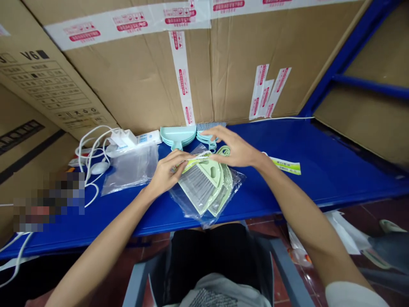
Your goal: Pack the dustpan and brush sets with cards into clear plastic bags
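Behind the blue shelf [319, 170] I see big cardboard boxes [143, 85] standing as a wall, so I have no room to push forward; white tape with red print crosses them, too small for me to read, and the left box shows "V6". On the shelf, the right half is bare blue out to the front edge, with only a green and white paper label [286, 166] lying there. The left half is crowded by an empty clear bag [132, 169] and white cables with a power strip [140, 138].

Near the front edge at centre lies a clear bag holding a pale green brush and dustpan set [206, 185], its lower end hanging slightly over the edge. My left hand [166, 172] pinches a paper slip at the bag's top between thumb and fingers. My right hand [233, 149] rests half open on the set's handle end, fingers spread. Just beyond it a stack of light blue dustpans [178, 135] touches the boxes.
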Tool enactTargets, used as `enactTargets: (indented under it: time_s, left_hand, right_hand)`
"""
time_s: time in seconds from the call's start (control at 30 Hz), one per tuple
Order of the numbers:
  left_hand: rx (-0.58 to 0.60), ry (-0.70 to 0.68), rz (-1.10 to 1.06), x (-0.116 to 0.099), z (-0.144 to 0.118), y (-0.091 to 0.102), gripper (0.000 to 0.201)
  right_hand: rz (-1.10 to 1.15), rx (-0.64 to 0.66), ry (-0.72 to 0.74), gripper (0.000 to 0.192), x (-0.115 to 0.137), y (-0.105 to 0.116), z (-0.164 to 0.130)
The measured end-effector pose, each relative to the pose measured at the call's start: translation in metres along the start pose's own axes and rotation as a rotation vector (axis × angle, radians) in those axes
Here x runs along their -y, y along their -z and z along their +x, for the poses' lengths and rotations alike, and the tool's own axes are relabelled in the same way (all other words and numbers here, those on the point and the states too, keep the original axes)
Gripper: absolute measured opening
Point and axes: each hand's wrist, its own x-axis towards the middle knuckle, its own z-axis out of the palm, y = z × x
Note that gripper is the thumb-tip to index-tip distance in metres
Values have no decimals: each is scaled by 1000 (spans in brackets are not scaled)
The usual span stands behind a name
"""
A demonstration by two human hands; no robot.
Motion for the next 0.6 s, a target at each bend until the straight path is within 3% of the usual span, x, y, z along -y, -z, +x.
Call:
enactTargets:
  time_s: [0.13,0.3,0.4,0.5,0.6]
  left_hand:
    - [-43,-21,2,0,0,0,30]
    - [-73,75,19,6,0,0,31]
    - [-127,196,11,10,0,1,29]
    - [-173,295,-56,14,0,1,27]
    - [-182,313,-130,16,0,-1,27]
  right_hand:
    - [-114,111,10,61,9,-15,0]
    - [-145,-17,53,29,2,-23,2]
    - [-138,-100,25,24,-3,-24,4]
    - [-337,-113,71,18,1,-23,4]
    - [-575,-35,204,19,13,-29,4]
